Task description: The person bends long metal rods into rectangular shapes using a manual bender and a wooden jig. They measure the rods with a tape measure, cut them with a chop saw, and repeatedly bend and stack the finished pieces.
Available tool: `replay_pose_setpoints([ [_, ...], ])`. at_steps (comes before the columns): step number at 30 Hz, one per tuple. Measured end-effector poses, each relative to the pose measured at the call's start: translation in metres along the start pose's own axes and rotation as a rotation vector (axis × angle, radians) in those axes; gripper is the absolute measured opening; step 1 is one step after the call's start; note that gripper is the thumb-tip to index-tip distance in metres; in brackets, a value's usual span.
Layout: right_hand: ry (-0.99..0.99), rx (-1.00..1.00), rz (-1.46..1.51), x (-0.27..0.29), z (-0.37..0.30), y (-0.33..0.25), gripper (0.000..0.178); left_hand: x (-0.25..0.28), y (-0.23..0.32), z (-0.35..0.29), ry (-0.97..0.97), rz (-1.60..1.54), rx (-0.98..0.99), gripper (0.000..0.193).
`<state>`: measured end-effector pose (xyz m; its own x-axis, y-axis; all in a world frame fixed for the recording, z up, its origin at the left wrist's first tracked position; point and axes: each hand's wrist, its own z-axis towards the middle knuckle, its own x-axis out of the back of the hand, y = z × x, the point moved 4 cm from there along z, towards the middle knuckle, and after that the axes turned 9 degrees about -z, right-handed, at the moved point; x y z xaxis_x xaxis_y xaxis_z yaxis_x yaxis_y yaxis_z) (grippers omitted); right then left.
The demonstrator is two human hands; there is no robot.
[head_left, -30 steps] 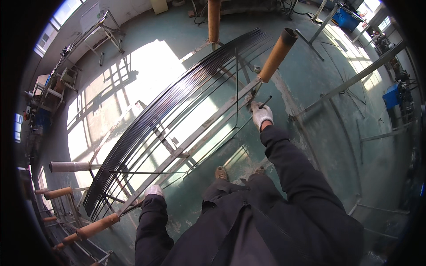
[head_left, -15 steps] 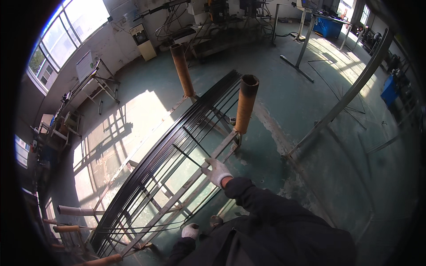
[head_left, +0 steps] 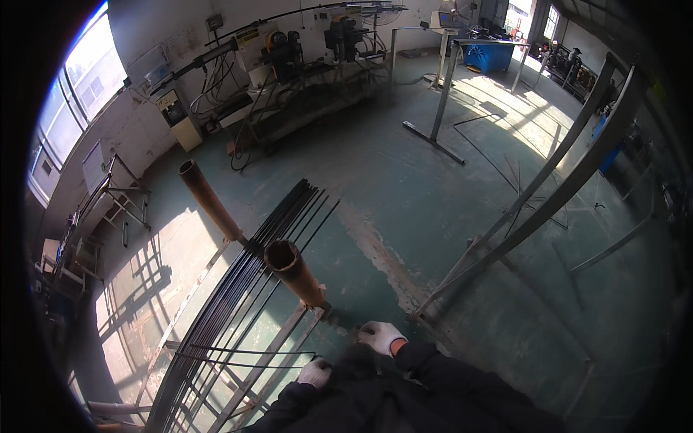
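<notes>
My left hand (head_left: 315,373), in a white glove, is closed at the near side of a metal rack. Two thin dark metal rods (head_left: 249,351) run from it leftward across the rack. My right hand (head_left: 380,337), also in a white glove, is just right of the foot of the nearer rusty pipe post (head_left: 296,273). Its fingers are curled, and whatever they may hold is hidden. A bundle of long dark rods (head_left: 220,303) lies lengthwise on the rack, with several loose rods on its right side. The rack's steel rail (head_left: 268,355) passes beside my left hand.
A second rusty pipe post (head_left: 209,198) stands farther left on the rack. Bent steel bars (head_left: 516,216) rise on the right. Thin rods lie on the green floor near a metal stand (head_left: 440,101). Machines (head_left: 281,58) and a blue unit (head_left: 487,56) stand at the back.
My view has swung rightward. My right hand has left the rods on the rack and moved right, past the nearer post's foot. My left hand remains low by the rack with rods.
</notes>
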<state>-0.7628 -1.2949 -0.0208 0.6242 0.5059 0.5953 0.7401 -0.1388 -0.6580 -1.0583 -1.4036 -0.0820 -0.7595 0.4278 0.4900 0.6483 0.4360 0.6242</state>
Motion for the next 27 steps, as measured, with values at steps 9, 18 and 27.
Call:
replay_pose_setpoints([
  [9,0.438,-0.360,0.176,0.267,0.163,0.122,0.039,0.016,0.255,0.321,-0.134,0.188,-0.183,0.041],
  [18,0.423,-0.960,0.277,0.318,0.190,0.356,0.046,0.116,0.494,0.546,-0.071,-0.125,-0.317,0.042],
  [27,-0.103,-0.810,-0.356,0.403,0.451,0.496,0.067,0.171,0.570,0.771,-0.112,0.023,-0.012,0.043],
])
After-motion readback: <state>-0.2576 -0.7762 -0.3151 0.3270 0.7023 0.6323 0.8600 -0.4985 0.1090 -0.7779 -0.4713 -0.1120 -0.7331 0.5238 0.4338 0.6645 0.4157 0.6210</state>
